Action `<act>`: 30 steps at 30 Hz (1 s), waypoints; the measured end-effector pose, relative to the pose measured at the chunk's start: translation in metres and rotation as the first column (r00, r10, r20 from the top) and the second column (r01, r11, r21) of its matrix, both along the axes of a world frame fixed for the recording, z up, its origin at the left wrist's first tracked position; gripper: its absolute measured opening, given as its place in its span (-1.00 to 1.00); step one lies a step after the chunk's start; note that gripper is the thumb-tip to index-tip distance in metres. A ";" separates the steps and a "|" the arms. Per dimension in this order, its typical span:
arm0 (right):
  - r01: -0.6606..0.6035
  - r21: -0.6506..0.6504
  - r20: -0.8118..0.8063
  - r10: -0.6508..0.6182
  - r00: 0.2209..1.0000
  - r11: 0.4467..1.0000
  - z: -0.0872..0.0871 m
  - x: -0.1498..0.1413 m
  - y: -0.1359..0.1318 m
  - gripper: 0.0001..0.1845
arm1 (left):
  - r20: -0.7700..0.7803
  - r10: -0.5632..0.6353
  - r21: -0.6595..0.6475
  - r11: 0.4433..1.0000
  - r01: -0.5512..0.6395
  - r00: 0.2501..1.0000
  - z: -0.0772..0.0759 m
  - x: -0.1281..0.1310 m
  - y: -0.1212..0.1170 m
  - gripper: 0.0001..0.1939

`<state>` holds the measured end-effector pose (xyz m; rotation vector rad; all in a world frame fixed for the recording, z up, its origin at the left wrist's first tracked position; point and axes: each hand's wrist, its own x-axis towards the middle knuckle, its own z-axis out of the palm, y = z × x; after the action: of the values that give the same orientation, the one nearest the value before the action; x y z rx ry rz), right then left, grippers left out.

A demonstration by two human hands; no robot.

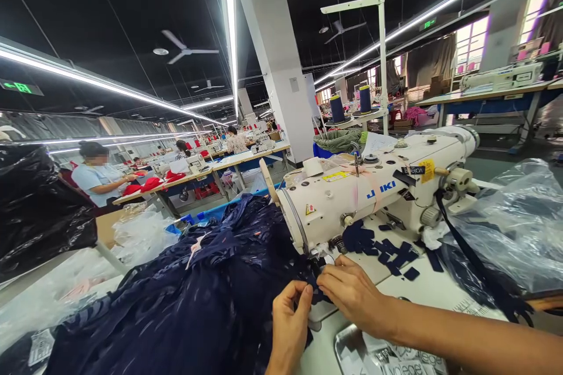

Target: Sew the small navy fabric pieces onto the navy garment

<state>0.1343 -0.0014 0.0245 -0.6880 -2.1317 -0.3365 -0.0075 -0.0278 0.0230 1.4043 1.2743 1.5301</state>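
Left hand: the left hand (pixel 290 319) is pinching, thumb and forefinger meeting at the edge of the navy cloth (pixel 315 294).
Right hand: the right hand (pixel 352 290) is curling its fingers, fingertips touching the same cloth; its thumb is hiding, so I cannot tell how firmly it is gripping.
Navy cloth: it is lying between the two hands, at the needle end of the machine.
Sewing machine: the white sewing machine (pixel 334 211) is standing just beyond both hands, its arm stretching away to the right.
Garment heap: a navy garment heap (pixel 189 304) is spreading left of the left hand.
Cut pieces: small navy pieces (pixel 398 258) are lying beyond the right hand, towards the right.
Labels: printed labels (pixel 398 361) are lying below the right forearm, near the table edge.
Plastic: clear plastic (pixel 519 222) is bunching up well right of the right hand.
Co-worker: a person in light blue (pixel 99 179) is sitting far beyond the left hand, handling red cloth (pixel 152 183).
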 end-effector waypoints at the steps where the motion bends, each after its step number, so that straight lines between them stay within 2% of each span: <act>1: 0.012 0.027 0.025 -0.012 1.000 1.000 0.000 0.000 0.001 -0.67 | 0.004 0.000 0.007 1.000 0.000 1.000 -0.001 0.000 0.000 -0.57; 4: 0.033 0.107 0.111 -0.045 0.993 0.994 0.000 -0.001 0.001 -0.67 | -0.038 -0.064 -0.020 0.998 0.063 0.997 -0.001 -0.003 0.001 -0.56; 6: 0.025 0.078 0.127 -0.035 0.991 0.997 0.003 -0.001 -0.003 -0.71 | -0.076 -0.113 -0.047 0.993 0.110 0.991 0.000 -0.006 0.002 -0.56; 8: -0.063 -0.101 0.086 0.071 0.994 0.993 0.007 0.000 -0.011 -0.79 | -0.089 -0.135 -0.056 0.990 0.131 0.987 0.001 -0.009 0.005 -0.55; 9: -0.140 -0.222 0.051 0.154 0.987 0.965 0.009 0.001 -0.016 -0.83 | -0.082 -0.128 -0.053 0.991 0.124 0.988 0.001 -0.010 0.006 -0.55; 11: -0.273 -0.405 -0.026 0.287 0.958 0.873 0.012 0.005 -0.023 -0.85 | -0.058 -0.107 -0.062 0.993 0.103 0.993 0.001 -0.012 0.008 -0.54; 12: -0.301 -0.438 -0.054 0.310 0.949 0.847 0.012 0.007 -0.025 -0.85 | -0.042 -0.095 -0.073 0.993 0.092 0.995 0.002 -0.012 0.009 -0.54; 13: -0.297 -0.438 -0.071 0.296 0.952 0.848 0.011 0.009 -0.025 -0.86 | -0.029 -0.090 -0.084 0.993 0.087 0.996 0.002 -0.012 0.009 -0.54; 17: -0.162 -0.306 -0.101 0.137 0.985 0.938 0.002 0.013 -0.014 -0.86 | -0.010 -0.101 -0.088 0.991 0.100 0.995 0.003 -0.009 0.007 -0.53; 21: -0.061 -0.148 -0.053 0.054 0.997 0.987 -0.002 0.009 -0.005 -0.85 | -0.012 -0.105 -0.062 0.993 0.104 0.994 0.003 -0.009 0.006 -0.53; 26: 0.003 0.037 0.036 -0.004 0.999 0.999 0.001 0.003 -0.002 -0.69 | -0.045 -0.121 -0.038 0.992 0.119 0.992 -0.002 -0.013 0.007 -0.54; 30: 0.025 0.140 0.176 -0.050 0.983 0.990 0.002 0.000 -0.001 -0.68 | -0.057 -0.134 -0.037 0.991 0.132 0.989 -0.005 -0.012 0.006 -0.57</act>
<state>0.1338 -0.0020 0.0261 -0.6385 -2.2419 -0.5799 -0.0194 -0.0215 0.0176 1.4926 1.2101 1.3818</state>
